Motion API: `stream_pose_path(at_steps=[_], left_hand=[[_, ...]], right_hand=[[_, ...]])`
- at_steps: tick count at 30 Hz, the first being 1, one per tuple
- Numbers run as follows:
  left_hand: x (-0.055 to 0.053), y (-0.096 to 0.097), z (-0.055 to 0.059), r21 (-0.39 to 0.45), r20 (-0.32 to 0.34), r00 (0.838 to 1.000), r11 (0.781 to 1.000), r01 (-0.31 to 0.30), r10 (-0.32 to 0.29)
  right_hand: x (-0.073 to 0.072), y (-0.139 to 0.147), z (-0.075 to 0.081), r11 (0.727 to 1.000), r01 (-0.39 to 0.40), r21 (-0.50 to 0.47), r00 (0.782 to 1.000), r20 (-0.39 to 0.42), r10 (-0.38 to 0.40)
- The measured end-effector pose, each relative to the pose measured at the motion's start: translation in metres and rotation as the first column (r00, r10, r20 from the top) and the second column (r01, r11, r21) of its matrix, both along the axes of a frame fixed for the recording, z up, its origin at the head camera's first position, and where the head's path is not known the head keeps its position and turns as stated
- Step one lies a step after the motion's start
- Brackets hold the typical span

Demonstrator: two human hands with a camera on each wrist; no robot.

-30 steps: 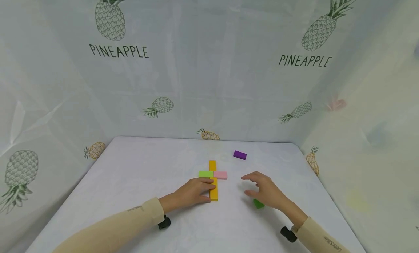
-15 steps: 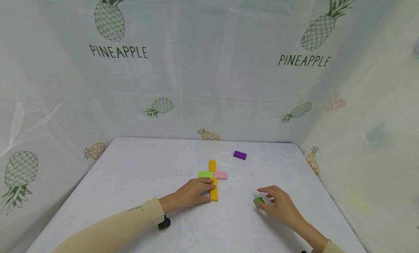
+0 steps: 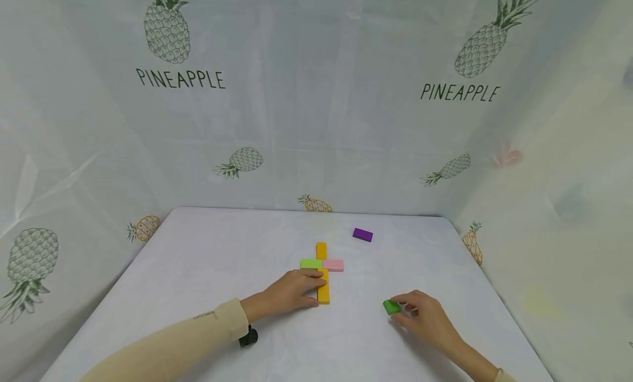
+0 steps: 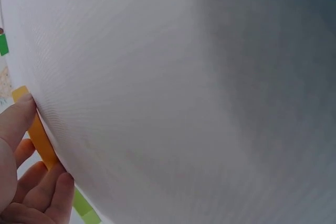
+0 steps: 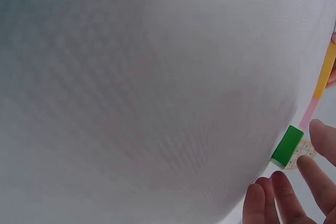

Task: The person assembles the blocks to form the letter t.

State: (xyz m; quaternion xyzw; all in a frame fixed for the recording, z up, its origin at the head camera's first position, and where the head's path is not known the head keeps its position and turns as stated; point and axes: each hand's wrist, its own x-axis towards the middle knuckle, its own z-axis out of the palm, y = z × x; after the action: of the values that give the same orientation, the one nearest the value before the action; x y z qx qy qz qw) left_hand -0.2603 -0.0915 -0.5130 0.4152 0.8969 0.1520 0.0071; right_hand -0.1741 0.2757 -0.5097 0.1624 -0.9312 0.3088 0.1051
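My left hand (image 3: 294, 291) holds the long yellow block (image 3: 323, 295); in the left wrist view the thumb is at one end and the fingers near the other. Beyond it a light green block (image 3: 311, 264) and a pink block (image 3: 333, 265) lie end to end. A short yellow block (image 3: 321, 250) stands behind their joint, making a cross shape. To the right, my right hand (image 3: 429, 319) is at a green block (image 3: 391, 307), index finger and thumb at its right side. The right wrist view shows the thumb and fingers spread beside the green block (image 5: 287, 146).
A purple block (image 3: 363, 234) lies alone toward the back of the white table (image 3: 237, 244). Pineapple-printed cloth (image 3: 316, 112) hangs behind the table and along both sides.
My right hand has moved right and toward me, down to the green block, and its thumb and index finger have drawn closer together. The left hand and the cross of blocks stay in place.
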Motion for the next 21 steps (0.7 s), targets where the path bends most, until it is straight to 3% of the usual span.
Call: stream_pose_path(at_steps=[21], left_hand=[[0.0038,0.0005,0.0034,0.007,0.016,1.000,1.000,-0.008,0.008]], right_hand=[[-0.0072,-0.0046,-0.0008,0.997,0.059,0.042,0.995,0.080,-0.062]])
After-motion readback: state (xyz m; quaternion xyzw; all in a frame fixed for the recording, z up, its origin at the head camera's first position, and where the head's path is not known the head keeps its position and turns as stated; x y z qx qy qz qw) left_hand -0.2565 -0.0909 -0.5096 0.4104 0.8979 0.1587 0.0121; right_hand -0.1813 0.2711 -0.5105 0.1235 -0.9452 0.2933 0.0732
